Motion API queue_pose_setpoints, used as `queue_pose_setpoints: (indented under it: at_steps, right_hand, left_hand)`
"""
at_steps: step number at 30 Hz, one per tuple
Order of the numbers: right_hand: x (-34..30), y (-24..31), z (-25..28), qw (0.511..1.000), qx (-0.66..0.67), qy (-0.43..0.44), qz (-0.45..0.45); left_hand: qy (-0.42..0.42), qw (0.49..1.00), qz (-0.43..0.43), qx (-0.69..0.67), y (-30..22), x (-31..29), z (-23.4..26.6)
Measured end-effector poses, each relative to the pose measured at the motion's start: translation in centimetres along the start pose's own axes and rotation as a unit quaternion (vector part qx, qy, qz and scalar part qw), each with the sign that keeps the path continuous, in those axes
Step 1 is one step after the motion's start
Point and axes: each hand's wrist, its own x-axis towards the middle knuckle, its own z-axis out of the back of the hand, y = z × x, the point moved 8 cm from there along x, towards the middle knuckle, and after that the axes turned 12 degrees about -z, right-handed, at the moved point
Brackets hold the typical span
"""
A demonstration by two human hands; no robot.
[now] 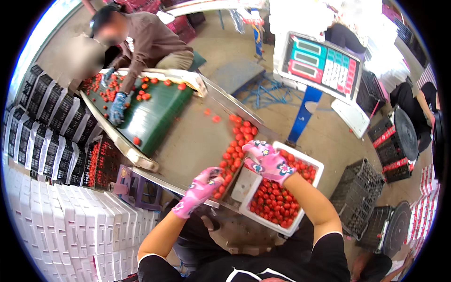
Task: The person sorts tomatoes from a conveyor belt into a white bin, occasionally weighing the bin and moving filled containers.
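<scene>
Red cherry tomatoes (240,137) lie in a long band along the end of a metal sorting tray (188,145). At the near end of that band is my left hand (199,190), in a pink flowered glove. Its fingers are curled together beside the tomatoes; what they hold, if anything, is hidden. My right hand (268,162), gloved alike, hovers between the band and a white foam box (321,170), its fingers and thumb apart. Many more tomatoes (275,203) fill the box, which stands at the tray's right end. A small pale plate (245,185) lies between tray and box.
Across the tray, a person in blue gloves (117,109) handles tomatoes on a green conveyor belt (155,110). A weighing scale display (322,66) rises on a blue post beyond the box. White foam boxes (61,221) and black crates (47,113) are stacked left; a dark crate (358,197) stands right.
</scene>
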Motion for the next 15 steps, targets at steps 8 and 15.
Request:
queue_pose_setpoints:
  at_steps: [8,15]
  right_hand:
    - [9.1,-1.9,-4.0,0.966,-0.229,-0.102,-0.065]
    - [10.6,-1.1,-4.4,0.948,-0.263,-0.086,-0.158]
  left_hand:
    - [0.135,0.969,0.106,0.176,8.4,3.9,-1.0]
    - [0.044,0.954,0.176,-0.24,7.2,5.5,-3.2]
